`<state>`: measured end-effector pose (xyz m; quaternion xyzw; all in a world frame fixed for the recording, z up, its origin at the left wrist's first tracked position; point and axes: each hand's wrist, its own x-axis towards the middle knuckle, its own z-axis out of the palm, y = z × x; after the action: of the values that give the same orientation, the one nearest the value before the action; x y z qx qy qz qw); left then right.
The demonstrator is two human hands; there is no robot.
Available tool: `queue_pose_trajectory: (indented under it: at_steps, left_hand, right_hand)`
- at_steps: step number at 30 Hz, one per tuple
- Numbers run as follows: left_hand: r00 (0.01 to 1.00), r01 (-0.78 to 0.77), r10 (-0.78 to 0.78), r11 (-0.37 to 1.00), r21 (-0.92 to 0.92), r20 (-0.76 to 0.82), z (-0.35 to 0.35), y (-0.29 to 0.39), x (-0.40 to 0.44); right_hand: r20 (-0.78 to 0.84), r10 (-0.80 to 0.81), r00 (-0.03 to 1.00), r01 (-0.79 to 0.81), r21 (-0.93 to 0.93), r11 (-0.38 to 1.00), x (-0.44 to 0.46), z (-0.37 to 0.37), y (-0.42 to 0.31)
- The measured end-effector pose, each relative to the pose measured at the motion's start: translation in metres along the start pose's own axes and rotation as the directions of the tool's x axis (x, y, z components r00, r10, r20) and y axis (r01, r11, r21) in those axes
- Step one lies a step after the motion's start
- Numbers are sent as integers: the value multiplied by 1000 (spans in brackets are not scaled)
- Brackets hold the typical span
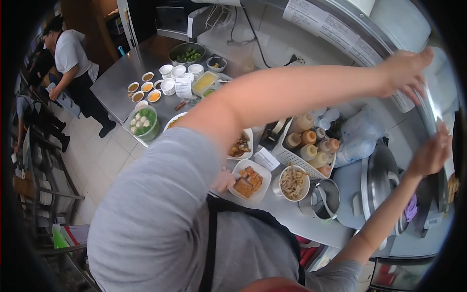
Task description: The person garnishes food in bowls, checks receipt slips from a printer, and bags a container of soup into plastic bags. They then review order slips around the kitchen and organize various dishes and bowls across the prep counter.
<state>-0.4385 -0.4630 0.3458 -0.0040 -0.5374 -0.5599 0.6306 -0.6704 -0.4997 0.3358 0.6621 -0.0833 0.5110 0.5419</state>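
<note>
My left arm crosses the view, with my left hand (406,78) at the upper right beside a shelf edge; its thumb stands apart and its blurred fingers point down at a shiny clear sheet (429,104). Below it, my right hand (432,152) is closed, fingertips pinched at the lower end of that sheet. What exactly lies between the fingertips is blurred. Under my arm, a white dish (249,181) holds sliced browned food, and a blurred hand (224,180) touches its left side. Beside it stands a white bowl (291,182) of shredded food.
A white basket (291,158) holds sauce bottles, near a metal pot (319,199) and a large round lid (382,177). Small sauce bowls (147,86) and a green tub (144,123) stand farther left. A co-worker (69,63) stands at the upper left. Printed slips hang overhead.
</note>
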Motion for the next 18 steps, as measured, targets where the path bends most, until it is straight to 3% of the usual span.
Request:
queue_pose_trajectory:
  at_steps: [1, 3, 4, 5, 6, 7, 8, 9, 11, 13, 15, 17, 18]
  left_hand:
    - [999, 1, -6, 989, 145, 35, -12, 12, -24]
    - [997, 55, -72, 937, 346, 36, -45, 24, -70]
    - [992, 115, -125, 908, 404, -1, -59, 33, -93]
    - [980, 193, -193, 882, 430, -43, -70, 44, -118]
    - [961, 273, -258, 852, 447, -95, -78, 56, -143]
    - [956, 293, -266, 852, 434, -124, -85, 70, -166]
    - [936, 350, -321, 824, 446, -143, -92, 86, -191]
    - [913, 406, -371, 794, 453, -169, -99, 101, -216]
    - [885, 460, -398, 676, 575, -241, -125, 141, -260]
    - [879, 476, -283, 473, 741, -384, -158, 196, -313]
    - [861, 451, -11, 482, 751, -509, -193, 254, -377]
    - [712, 569, 232, 363, 738, -663, -218, 301, -450]
    - [595, 635, 305, 388, 668, -744, -235, 314, -493]
  right_hand:
    - [74, 56, 996, -69, 190, 979, 7, -5, -55]
    - [304, 48, 951, -86, 113, 990, 1, -18, -119]
    - [292, 141, 946, -199, 177, 964, -2, -19, -138]
    - [303, 144, 942, -207, 185, 961, -3, -15, -160]
    - [335, 587, 737, -662, 532, 527, -3, -8, -185]
    - [538, 781, 317, -711, 680, -180, 1, -2, -209]
    - [669, 702, 244, -693, 627, -356, 9, 3, -234]
    - [703, 674, 226, -698, 599, -391, 8, 12, -259]
    - [851, 508, 135, -659, 459, -595, 4, 39, -324]
    - [887, 461, 10, -618, 368, -695, 22, 67, -396]
    - [938, 318, -141, -574, 185, -798, 24, 94, -478]
    - [988, 129, -80, -500, 72, -863, 17, 116, -568]
    - [983, 47, -176, -482, -44, -875, 27, 118, -613]
